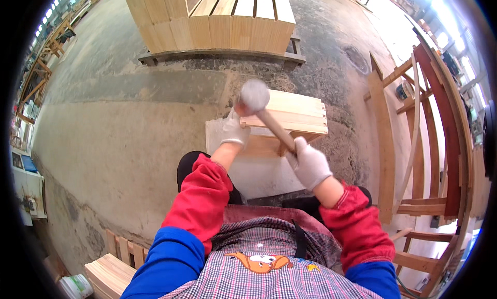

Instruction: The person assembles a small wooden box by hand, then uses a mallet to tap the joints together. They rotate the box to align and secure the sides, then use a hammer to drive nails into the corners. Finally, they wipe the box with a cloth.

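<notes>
My right hand (310, 164), in a white glove, is closed round the wooden handle of a mallet (278, 129). Its pale round head is slightly blurred and hangs above the left end of a light wooden box (290, 110). Finger-jointed corners show at the box's right end. At the left end my gloved left hand (234, 129) grips the box's edge, its upper fingers partly hidden by the mallet head. The box rests on a pale sheet or board (259, 174) in front of my knees.
Ahead, several slatted wooden boxes (238, 32) are stacked on a pallet (176, 54). A wooden rack (437, 138) with boards stands along the right. Behind my left side lie stacked boards (111, 275) beside a white bucket (76, 287). The concrete floor (119, 138) is stained.
</notes>
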{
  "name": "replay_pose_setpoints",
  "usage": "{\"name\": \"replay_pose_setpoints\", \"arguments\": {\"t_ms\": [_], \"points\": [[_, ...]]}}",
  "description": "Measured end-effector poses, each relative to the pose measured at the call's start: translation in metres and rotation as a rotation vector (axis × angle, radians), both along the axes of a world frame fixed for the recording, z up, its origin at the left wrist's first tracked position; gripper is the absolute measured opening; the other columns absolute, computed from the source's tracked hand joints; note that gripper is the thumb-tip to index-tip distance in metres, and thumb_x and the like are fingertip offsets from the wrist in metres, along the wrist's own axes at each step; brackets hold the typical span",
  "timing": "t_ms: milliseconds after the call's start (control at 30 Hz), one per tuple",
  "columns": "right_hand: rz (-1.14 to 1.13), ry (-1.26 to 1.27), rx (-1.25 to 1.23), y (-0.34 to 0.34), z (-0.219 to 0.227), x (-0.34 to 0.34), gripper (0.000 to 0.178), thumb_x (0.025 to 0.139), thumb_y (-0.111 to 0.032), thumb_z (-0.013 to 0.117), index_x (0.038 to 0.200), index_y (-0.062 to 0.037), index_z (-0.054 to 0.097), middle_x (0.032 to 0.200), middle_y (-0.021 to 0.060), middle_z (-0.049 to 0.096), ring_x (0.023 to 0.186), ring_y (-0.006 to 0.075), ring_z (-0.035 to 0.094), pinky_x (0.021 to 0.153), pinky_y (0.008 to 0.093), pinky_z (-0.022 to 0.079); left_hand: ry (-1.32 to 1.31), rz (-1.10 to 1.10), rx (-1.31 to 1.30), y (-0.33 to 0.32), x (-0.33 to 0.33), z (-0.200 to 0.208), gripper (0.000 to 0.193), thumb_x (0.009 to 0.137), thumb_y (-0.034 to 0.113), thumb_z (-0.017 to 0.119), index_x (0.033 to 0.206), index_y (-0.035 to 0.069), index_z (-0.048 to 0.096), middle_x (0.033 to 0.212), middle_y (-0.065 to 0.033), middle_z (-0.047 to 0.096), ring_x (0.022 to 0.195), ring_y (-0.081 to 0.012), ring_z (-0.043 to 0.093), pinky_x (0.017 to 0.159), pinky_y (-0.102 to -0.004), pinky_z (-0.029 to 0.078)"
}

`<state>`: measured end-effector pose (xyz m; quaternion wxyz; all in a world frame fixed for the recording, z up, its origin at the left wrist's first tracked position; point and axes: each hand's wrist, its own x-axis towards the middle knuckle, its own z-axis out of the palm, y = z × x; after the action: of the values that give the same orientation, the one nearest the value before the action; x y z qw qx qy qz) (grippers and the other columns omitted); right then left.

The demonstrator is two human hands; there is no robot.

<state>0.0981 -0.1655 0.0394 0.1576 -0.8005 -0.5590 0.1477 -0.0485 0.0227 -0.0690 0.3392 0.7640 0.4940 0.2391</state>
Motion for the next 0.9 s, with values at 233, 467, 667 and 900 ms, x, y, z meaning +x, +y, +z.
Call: {"name": "replay_pose_setpoints", "arguments": {"t_ms": [233,467,667,900], "points": [[-0.047,0.230,0.457,0.023,0.121,-0.016,0.024,0.093,-0.024,0.066,0.108,-0.0061,0.060,0.081,0.0177,0.067,0.074,0.0351,0.069,0.066,0.0402,0.053,-0.097,0.063,0.223,0.013,0.001,-0.027,0.055,0.081,0.012,0.067,0.134,0.012,0.052,0.120,-0.0206,0.064,0.109,-0.0407,0.062,0.091,-0.0454,0.051],[-0.128,0.128,0.263,0.034,0.007,-0.001,0.029,0.097,-0.029,0.059,0.107,-0.0023,0.053,0.082,0.0257,0.065,0.078,0.0443,0.065,0.069,0.0475,0.052,-0.195,0.034,0.132,0.015,0.011,-0.036,0.062,0.081,0.008,0.062,0.141,0.014,0.047,0.129,-0.0178,0.061,0.114,-0.0405,0.060,0.096,-0.0438,0.050],[-0.117,0.115,0.181,0.057,0.089,0.011,0.033,0.096,-0.034,0.060,0.106,-0.0023,0.059,0.083,0.0247,0.066,0.081,0.0431,0.066,0.072,0.0483,0.051,-0.150,0.038,-0.001,0.012,0.003,-0.025,0.061,0.081,0.005,0.060,0.140,0.013,0.047,0.130,-0.0185,0.060,0.119,-0.0388,0.057,0.098,-0.0417,0.048],[-0.166,0.303,0.730,0.051,0.072,-0.022,0.026,0.096,-0.025,0.061,0.100,-0.0013,0.053,0.078,0.0251,0.062,0.075,0.0449,0.063,0.066,0.0431,0.050,-0.270,0.016,0.125,0.019,0.008,-0.056,0.061,0.081,0.004,0.060,0.140,0.011,0.047,0.132,-0.0194,0.059,0.121,-0.0380,0.056,0.099,-0.0414,0.048]]}}
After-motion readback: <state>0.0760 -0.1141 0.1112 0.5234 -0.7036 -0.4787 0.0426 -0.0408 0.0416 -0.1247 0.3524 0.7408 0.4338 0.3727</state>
